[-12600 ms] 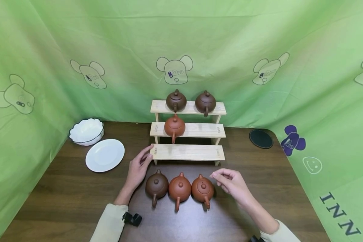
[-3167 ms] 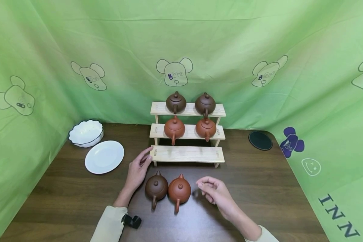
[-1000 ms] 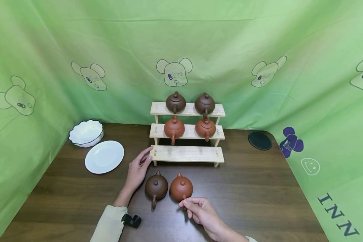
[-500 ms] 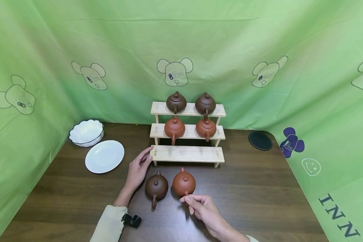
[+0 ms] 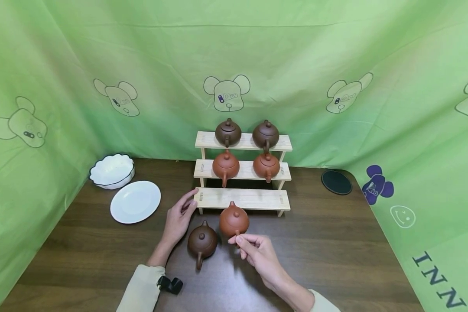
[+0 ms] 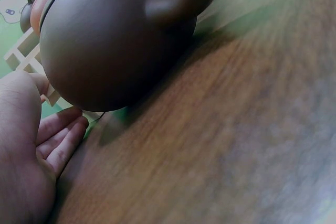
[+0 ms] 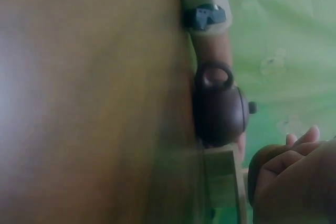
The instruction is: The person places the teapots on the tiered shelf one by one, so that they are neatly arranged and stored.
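My right hand (image 5: 259, 258) pinches the handle of a reddish-brown clay teapot (image 5: 234, 222), lifted in front of the lowest step of a wooden tiered stand (image 5: 242, 199). Its spout points at that step. At the step's left end, the fingers of my left hand (image 5: 178, 219) rest against the wood, fairly straight. A dark brown teapot (image 5: 202, 241) stands on the table between my hands, and looms large in the left wrist view. In the right wrist view my right hand (image 7: 296, 182) hides most of the held teapot.
Two dark brown teapots (image 5: 228, 133) stand on the top step. Two reddish teapots (image 5: 225, 164) sit on the middle step. At left are a scalloped white bowl (image 5: 112, 170) and a white plate (image 5: 135, 202); at right, a black coaster (image 5: 336, 182). Green cloth surrounds the table.
Over the last second my right hand has lifted the reddish teapot by its handle and carried it forward toward the lowest step. Earlier another reddish teapot went onto the middle step. The left hand stayed put.
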`<state>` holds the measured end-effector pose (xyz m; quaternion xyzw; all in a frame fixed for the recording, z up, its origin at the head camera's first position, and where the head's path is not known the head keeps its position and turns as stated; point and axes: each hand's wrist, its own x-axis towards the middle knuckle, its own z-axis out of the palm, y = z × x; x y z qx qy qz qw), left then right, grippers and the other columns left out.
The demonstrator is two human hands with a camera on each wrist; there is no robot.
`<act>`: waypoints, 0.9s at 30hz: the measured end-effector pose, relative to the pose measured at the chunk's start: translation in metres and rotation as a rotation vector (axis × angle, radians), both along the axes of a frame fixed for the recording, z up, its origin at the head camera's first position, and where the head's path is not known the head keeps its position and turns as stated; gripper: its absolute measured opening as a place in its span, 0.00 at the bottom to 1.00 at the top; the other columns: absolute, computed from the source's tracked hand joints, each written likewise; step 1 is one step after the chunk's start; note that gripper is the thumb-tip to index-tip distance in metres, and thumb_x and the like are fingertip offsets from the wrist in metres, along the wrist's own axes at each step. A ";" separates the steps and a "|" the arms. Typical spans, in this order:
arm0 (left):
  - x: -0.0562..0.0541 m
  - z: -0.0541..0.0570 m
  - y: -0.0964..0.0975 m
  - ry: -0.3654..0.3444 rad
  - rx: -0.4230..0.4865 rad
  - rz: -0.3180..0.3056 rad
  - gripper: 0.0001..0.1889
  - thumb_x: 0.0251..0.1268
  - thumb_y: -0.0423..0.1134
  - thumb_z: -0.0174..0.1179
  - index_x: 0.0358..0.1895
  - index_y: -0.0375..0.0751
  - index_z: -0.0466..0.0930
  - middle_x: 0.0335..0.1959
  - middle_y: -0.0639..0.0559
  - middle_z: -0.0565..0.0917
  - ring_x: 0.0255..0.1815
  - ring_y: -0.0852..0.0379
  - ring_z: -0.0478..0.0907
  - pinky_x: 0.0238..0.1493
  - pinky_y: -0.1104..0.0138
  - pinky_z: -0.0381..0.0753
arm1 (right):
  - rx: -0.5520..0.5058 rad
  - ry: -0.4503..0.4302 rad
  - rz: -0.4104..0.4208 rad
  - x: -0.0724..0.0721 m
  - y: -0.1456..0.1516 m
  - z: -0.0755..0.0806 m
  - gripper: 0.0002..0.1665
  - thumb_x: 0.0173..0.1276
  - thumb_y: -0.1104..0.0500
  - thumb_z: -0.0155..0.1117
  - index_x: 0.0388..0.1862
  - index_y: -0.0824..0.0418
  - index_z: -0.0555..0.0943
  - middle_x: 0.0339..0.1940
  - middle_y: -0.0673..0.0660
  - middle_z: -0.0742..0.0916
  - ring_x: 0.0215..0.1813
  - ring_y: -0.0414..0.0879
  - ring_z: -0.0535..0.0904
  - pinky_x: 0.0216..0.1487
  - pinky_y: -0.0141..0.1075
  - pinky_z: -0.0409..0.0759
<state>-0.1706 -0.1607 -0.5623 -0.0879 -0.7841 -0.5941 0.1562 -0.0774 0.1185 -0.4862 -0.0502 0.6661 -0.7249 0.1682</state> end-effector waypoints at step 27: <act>0.000 0.001 0.000 0.004 -0.007 0.007 0.20 0.87 0.45 0.62 0.74 0.50 0.85 0.63 0.39 0.90 0.62 0.53 0.90 0.58 0.75 0.84 | -0.033 0.101 -0.144 -0.053 -0.038 -0.007 0.17 0.86 0.62 0.65 0.52 0.77 0.90 0.20 0.47 0.80 0.17 0.33 0.60 0.19 0.25 0.55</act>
